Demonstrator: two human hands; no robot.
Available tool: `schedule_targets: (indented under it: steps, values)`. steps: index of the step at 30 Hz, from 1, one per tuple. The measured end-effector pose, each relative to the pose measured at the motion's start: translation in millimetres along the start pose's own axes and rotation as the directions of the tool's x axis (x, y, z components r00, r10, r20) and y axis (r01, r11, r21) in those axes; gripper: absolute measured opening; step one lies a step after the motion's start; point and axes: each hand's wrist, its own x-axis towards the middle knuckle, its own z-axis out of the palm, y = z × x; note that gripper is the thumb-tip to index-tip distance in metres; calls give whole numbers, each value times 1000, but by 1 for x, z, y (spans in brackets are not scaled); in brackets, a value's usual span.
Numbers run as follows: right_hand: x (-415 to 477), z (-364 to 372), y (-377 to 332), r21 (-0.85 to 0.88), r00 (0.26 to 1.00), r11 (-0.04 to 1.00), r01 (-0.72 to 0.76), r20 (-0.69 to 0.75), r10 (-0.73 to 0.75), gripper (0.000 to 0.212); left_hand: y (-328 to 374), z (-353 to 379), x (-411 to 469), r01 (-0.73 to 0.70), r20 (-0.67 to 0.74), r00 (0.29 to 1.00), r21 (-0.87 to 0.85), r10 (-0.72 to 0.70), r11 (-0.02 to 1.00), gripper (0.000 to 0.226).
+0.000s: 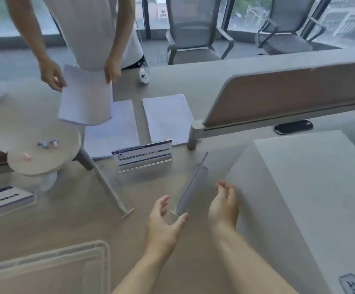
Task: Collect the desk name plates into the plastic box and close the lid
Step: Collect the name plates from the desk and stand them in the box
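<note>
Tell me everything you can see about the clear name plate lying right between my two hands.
The clear name plate looks like transparent acrylic, a long narrow holder with a thicker base strip, and no printed card shows in it. It lies on the wooden desk, angled from near the viewer up toward the right, seen mostly edge-on. The left hand and right hand are both open on either side of its near end; the blur makes contact impossible to confirm. A large white box sits just to its right.

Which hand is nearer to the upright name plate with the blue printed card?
Left. The left hand is open below and slightly right of the name plate, with bare desk between them. The right hand sits farther right, beyond a clear acrylic stand lying between the hands.
</note>
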Motion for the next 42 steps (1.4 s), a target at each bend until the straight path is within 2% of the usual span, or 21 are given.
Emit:
schedule_targets:
  steps: [6, 10, 14, 16, 20, 23, 29, 31, 35, 42]
  values:
    - [26, 21, 44, 37, 1000, 999, -21, 15, 20, 20, -21, 20, 42, -15, -39, 999, -22, 14, 1000, 13]
    - [51, 33, 64, -2, 997, 1000, 20, 69, -20, 29, -26, -1, 71, -49, -132, 991, -87, 37, 995, 12]
    - [63, 49, 58, -4, 970, 998, 69, 233, -66, 52, -14, -4, 95, 1, -237, 971, -106, -26, 994, 17]
    - [69, 56, 56, -25, 958, 995, 101, 271, -91, 45, -8, 1, 103, 21, -282, 959, -65, -38, 998, 18]
    - [75, 61, 55, -38, 957, 987, 155, 253, -140, 9, -2, 5, 109, 34, -278, 960, -24, -40, 999, 19]
    - [67, 52, 49, -52, 956, 977, 207, 223, -190, 11, 5, 0, 103, 12, -262, 965, -27, -19, 1000, 18]
    - [8, 14, -6, 67, 947, 972, 224, 222, -233, 22, 65, -28, 48, -14, -310, 950, -122, -25, 992, 21]
    - [-25, -3, -38, 126, 935, 963, 240, 239, -264, 25, 92, -48, 19, -62, -352, 936, -140, 9, 988, 21]
    - [-88, -24, -110, 261, 894, 921, 289, 269, -357, 16, 145, -104, -38, -172, -422, 903, -171, 86, 970, 21]
    - [-201, -13, -198, 423, 826, 849, 317, 316, -466, 13, 206, -224, -111, -371, -566, 796, -175, 215, 912, 19]
